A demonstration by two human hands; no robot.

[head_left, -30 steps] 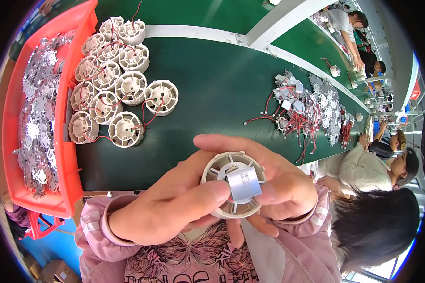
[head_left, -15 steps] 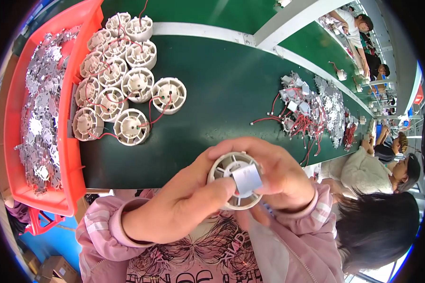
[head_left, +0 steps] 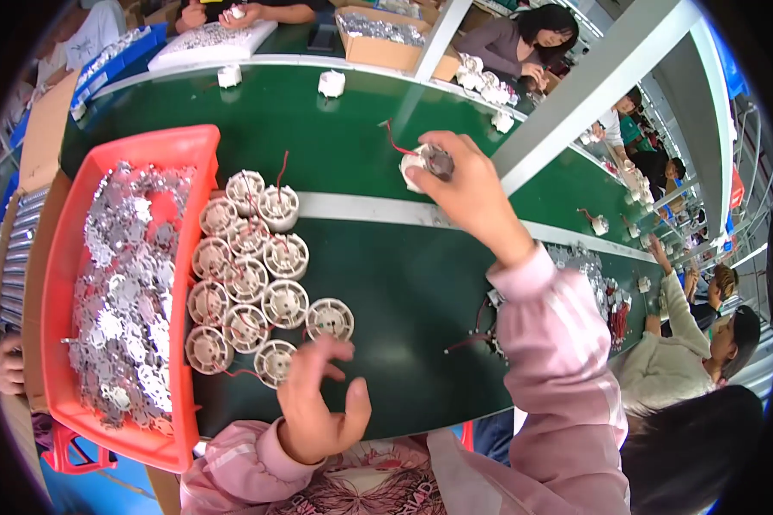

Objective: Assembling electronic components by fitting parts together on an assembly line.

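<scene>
Out over the green belt, my right hand [head_left: 459, 184] grips a round white plastic housing [head_left: 414, 173]. A red wire trails from this housing, and a dark grey part of it shows between my thumb and fingers. My left hand [head_left: 322, 403] is raised near the table's front edge, fingers spread and holding nothing. Its fingertips overlap the view of the nearest housings, so I cannot tell whether they touch. Several white spoked housings with red wires stand grouped on the table, among them one at the group's right edge [head_left: 330, 320].
A red bin [head_left: 183, 386] full of thin silvery metal plates [head_left: 124, 318] stands at the left. Red-wired parts and metal plates [head_left: 588, 266] lie at the right, partly behind my sleeve. A white rail [head_left: 361, 209] and a slanted post [head_left: 575, 94] border the belt. Co-workers sit across and rightward.
My hands have separated. The right moved far forward over the belt with a housing; the left let go and drew left, near the grouped housings. The view has shifted, showing more of the far side.
</scene>
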